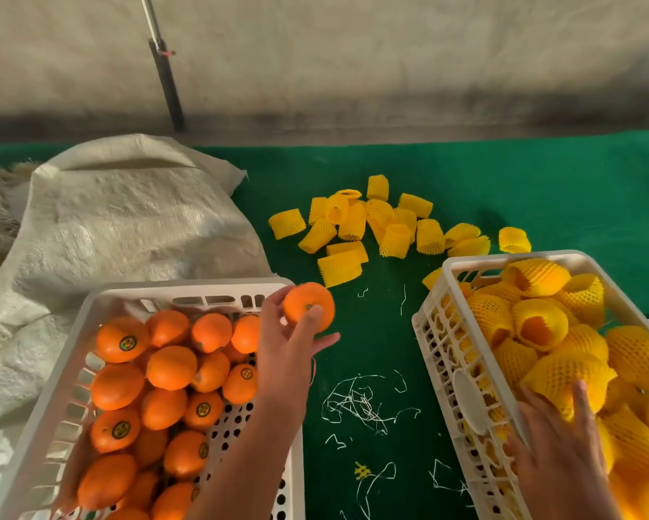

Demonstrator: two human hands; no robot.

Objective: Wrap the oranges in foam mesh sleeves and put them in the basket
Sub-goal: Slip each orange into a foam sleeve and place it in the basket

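My left hand (291,345) grips a bare orange (308,305) above the far right corner of the left white basket (75,320), which holds several unwrapped oranges (165,369). A pile of empty yellow foam mesh sleeves (375,227) lies on the green cloth beyond. My right hand (557,444) rests with straight fingers on a wrapped orange (566,373) inside the right white basket (437,332), among several other sleeved oranges.
A large white woven sack (120,219) lies at the back left, behind the left basket. White thread scraps (356,403) litter the green table cloth (540,189) between the baskets. A dark pole (167,80) stands against the back wall.
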